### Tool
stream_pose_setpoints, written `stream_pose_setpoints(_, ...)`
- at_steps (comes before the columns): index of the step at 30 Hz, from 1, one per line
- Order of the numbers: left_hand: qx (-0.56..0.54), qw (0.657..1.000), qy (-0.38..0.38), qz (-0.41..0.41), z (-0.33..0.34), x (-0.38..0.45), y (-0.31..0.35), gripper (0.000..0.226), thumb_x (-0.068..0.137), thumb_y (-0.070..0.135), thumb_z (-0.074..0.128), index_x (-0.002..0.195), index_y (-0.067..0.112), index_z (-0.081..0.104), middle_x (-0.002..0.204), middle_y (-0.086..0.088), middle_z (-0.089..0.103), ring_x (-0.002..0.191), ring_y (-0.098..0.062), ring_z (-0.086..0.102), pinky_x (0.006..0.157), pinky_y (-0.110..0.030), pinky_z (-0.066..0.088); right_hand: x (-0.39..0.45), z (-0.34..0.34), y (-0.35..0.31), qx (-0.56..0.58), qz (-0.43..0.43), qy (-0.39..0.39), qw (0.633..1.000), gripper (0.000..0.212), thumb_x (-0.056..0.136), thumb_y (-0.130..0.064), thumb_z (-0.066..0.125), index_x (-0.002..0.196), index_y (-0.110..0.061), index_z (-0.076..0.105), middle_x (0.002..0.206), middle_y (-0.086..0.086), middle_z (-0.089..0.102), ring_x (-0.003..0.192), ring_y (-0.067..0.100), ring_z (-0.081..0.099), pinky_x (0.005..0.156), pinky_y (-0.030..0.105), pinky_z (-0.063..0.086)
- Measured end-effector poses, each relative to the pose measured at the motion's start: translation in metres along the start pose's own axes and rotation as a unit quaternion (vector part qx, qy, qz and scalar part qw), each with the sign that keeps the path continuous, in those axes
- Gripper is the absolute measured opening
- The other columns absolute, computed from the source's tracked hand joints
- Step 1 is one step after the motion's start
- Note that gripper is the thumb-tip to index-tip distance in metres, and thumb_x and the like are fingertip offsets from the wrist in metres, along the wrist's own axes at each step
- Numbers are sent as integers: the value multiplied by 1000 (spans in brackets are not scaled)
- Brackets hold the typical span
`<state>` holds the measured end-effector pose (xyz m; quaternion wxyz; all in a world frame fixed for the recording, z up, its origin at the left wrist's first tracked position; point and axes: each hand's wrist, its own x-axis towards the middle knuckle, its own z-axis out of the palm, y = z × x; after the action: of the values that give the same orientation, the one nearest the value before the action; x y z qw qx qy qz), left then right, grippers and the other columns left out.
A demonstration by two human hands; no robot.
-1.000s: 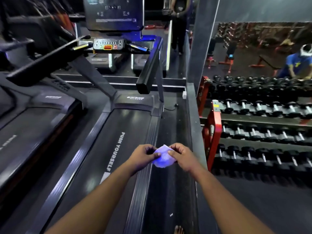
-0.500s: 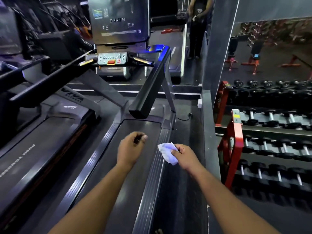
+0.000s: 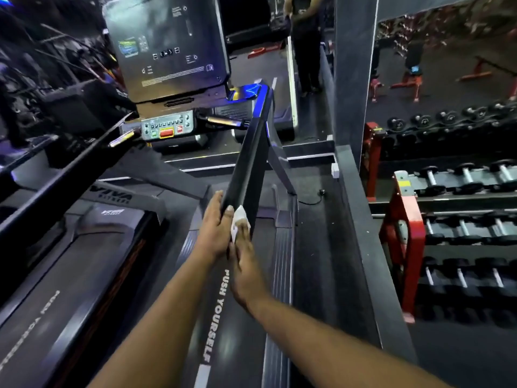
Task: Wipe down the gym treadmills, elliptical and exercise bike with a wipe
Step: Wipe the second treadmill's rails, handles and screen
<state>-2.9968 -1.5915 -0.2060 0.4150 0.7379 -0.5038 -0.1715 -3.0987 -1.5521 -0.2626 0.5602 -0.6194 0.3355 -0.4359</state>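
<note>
- one white wipe [image 3: 237, 219] sits bunched at the near, lower end of the treadmill's right handrail [image 3: 249, 163], pressed against the rail's dark face.
- right hand [image 3: 246, 264] comes up from below the handrail end; its fingers [image 3: 244, 229] lie over the wipe and hold it against the rail, with the wipe showing white between them.
- left hand [image 3: 214, 228] is on the left side of the same rail end, touching the right hand; its fingers [image 3: 216, 200] run fairly straight up along the rail's edge, the thumb tip lying against the rail just beside the wipe.
- handrail is a long dark bar that slopes up and away from the hands to the console [image 3: 166, 127], where a red button and small keys show; a large dark screen [image 3: 167, 46] stands above that.
- under the handrail lies the treadmill belt [image 3: 235, 331], printed with "push yourself" in white along its length, with ribbed side rails either side.
- left of the handrail stands a second treadmill [image 3: 70, 275] with its own dark rail.
- right of the handrail, past a grey ledge [image 3: 363, 233], a red rack [image 3: 405, 233] carries rows of dumbbells [image 3: 464, 175].
- far beyond the handrail's top end a person [image 3: 305, 37] in dark clothes stands on the floor.
</note>
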Motion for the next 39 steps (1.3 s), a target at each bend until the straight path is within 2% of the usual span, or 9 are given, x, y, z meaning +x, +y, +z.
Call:
stream_pose_setpoints(3, -15, 1000, -17, -10, 3, 4, -7, 47, 108, 16, 46, 154, 13, 40, 158, 1, 40, 148, -12, 34, 122, -26, 22, 0, 6, 24, 11, 44, -18, 999, 79, 100, -66, 30, 159, -29, -6, 167, -15, -14, 151, -4, -15, 128, 36, -3)
stream_pose_setpoints(5, -4, 1000, -27, -12, 4, 5, -10, 46, 109, 17, 44, 155, 15, 41, 159, 6, 38, 148, -6, 31, 121, -20, 20, 17, -1, 33, 6, 66, -17, 998, 106, 85, -88, 29, 161, -25, -10, 167, -13, -20, 150, -3, -20, 127, 43, -5)
stream_pose_setpoints(8, 6, 999, -30, -17, 3, 4, -10, 47, 109, 19, 43, 156, 16, 38, 162, 8, 34, 149, -3, 28, 120, -16, 18, 30, -5, 28, 2, 82, -26, 996, 124, 70, -101, 21, 161, -23, -12, 166, -12, -22, 149, -2, -24, 126, 47, -8)
stream_pose_setpoints(12, 22, 999, -39, -25, 1, 4, -8, 49, 110, 19, 42, 158, 18, 35, 164, 9, 30, 150, -2, 25, 123, -20, 16, 9, -1, 17, -56, 22, -78, 995, 121, 68, -101, 8, 156, -24, -22, 161, -10, -35, 148, 1, -30, 124, 37, -16)
stream_pose_setpoints(19, 63, 995, -48, -52, 1, 3, -4, 51, 110, 22, 44, 159, 22, 30, 167, 11, 21, 151, 2, 17, 125, -22, 13, 75, -26, 23, -45, -2, -82, 996, 130, 67, -102, 13, 159, -15, -16, 163, -5, -30, 148, 4, -30, 124, 48, -14)
stream_pose_setpoints(25, 99, 992, -27, -68, 5, 3, 1, 50, 110, 20, 43, 159, 20, 32, 167, 9, 20, 152, 2, 14, 128, -29, 11, 12, -27, 44, -89, -109, -175, 975, 121, 83, -90, 21, 157, -1, -14, 165, 9, -27, 154, 28, -22, 125, 55, -6)
stream_pose_setpoints(30, 165, 983, -21, -73, 5, -3, 5, 52, 110, 26, 41, 159, 31, 28, 168, 17, 6, 142, 12, 9, 114, -16, 16, 77, -37, 30, -67, -63, -146, 985, 125, 70, -100, 19, 153, -15, -22, 161, 1, -33, 151, 15, -30, 125, 51, -9)
stream_pose_setpoints(36, 197, 976, -14, -91, 9, -7, 16, 51, 110, 33, 36, 160, 35, 24, 168, 22, -1, 153, -1, 12, 127, -43, 14, 28, -42, 36, -82, -120, -226, 963, 123, 77, -95, 16, 158, -9, -17, 162, 6, -35, 151, 25, -29, 123, 54, -12)
stream_pose_setpoints(39, 195, 976, -14, -94, 9, -6, 17, 52, 110, 35, 35, 161, 36, 22, 167, 24, -2, 154, -4, 13, 126, -48, 16, 25, -43, 39, -92, -117, -238, 960, 125, 73, -98, 11, 158, -10, -16, 162, 5, -35, 151, 23, -30, 123, 52, -15)
